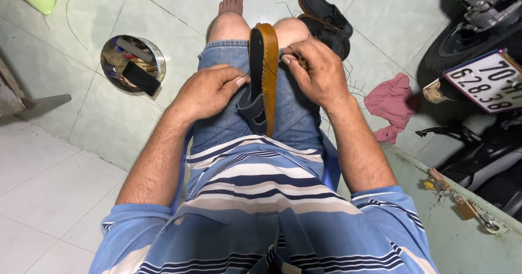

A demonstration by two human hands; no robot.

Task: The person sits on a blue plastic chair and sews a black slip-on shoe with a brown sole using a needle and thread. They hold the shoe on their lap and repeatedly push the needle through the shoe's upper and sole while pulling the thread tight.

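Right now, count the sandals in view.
3. One brown-edged sandal stands on edge on the lap, left hand steadying it, right hand at its rim. Two dark ones lie on the floor by the right knee. Others may be hidden.

The person wears a blue striped short-sleeved shirt (261, 208) and denim shorts (228, 116).

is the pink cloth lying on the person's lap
No, the crumpled pink cloth lies on the pale green tiled floor, to the right of the person's legs.
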